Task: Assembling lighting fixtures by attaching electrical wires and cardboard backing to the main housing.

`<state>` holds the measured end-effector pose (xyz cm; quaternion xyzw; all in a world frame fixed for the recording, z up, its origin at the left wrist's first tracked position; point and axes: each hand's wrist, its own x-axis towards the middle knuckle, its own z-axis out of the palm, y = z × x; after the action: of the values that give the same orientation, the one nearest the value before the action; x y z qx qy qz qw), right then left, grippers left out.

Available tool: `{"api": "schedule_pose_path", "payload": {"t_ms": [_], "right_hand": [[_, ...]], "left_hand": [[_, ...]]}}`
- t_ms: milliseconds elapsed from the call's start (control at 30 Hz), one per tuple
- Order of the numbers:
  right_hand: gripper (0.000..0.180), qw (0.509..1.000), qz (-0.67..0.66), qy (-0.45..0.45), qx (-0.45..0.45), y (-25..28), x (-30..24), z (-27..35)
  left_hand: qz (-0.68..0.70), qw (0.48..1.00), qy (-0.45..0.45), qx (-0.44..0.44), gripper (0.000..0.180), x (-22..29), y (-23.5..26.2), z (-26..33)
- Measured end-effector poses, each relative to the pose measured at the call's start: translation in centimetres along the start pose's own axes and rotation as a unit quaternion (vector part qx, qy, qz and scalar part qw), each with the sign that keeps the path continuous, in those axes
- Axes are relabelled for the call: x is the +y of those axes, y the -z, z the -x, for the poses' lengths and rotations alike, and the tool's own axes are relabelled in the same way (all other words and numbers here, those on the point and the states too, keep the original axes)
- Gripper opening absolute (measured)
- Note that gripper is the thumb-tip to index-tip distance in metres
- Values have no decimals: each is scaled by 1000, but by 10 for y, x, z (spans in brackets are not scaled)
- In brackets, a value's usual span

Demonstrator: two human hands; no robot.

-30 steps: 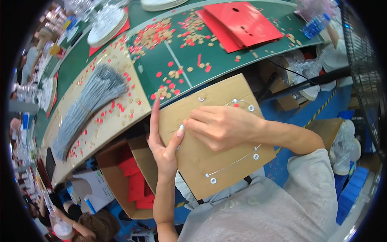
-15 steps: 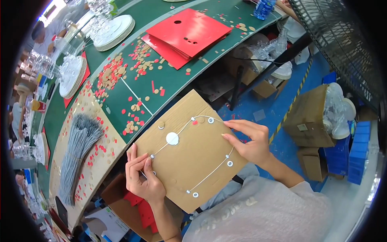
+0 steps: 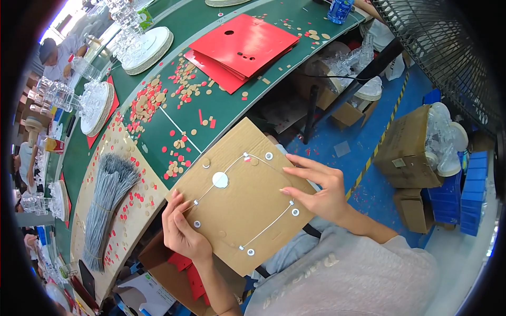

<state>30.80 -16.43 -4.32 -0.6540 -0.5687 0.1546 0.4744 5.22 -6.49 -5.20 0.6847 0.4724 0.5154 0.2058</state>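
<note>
Cardboard panel (image 3: pixel 234 221), brown, flat and four-sided, lies tilted between both hands in front of the grey top (image 3: pixel 342 274), near the edge of the green table (image 3: pixel 179 108). Left hand (image 3: pixel 184 229) curls its fingers close together at the panel's left corner; what they clamp, card or cord, I cannot tell. Right hand (image 3: pixel 319 192) is at the right edge, forefinger and thumb apart, tips at the card. A knock from either side could tip the panel, since its support underneath is hidden. The thin upper cord (image 3: pixel 231 166) bends around a small clip (image 3: pixel 245 155) and runs toward the right fingers, so a careless tug might bow the card or work a clip loose. The lower cord (image 3: pixel 271 227) looks straighter and could catch on a fingertip. Loose dots (image 3: pixel 153 102), red and tan, could slip under the panel if it were laid on the table. The card looks matt and faintly ridged; the ringed fasteners (image 3: pixel 251 252) are small, round and whitish, while the large white circle (image 3: pixel 220 180) beneath the upper cord may be a hole or a disc. Left of the panel, a bundle of grey wires (image 3: pixel 108 210) flares at its far end; glossy red sheets (image 3: pixel 247 39) with punched holes lie farther off.
</note>
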Motion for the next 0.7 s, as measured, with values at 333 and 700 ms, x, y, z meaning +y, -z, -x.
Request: {"api": "schedule_pose_path", "payload": {"t_ms": [333, 700], "right_hand": [[38, 997, -57, -58, 7, -2, -6, 22], [44, 998, -39, -24, -54, -1, -5, 8]], "left_hand": [[173, 980, 92, -27, 40, -2, -3, -6], [155, 987, -5, -44, 38, 0, -4, -3]]}}
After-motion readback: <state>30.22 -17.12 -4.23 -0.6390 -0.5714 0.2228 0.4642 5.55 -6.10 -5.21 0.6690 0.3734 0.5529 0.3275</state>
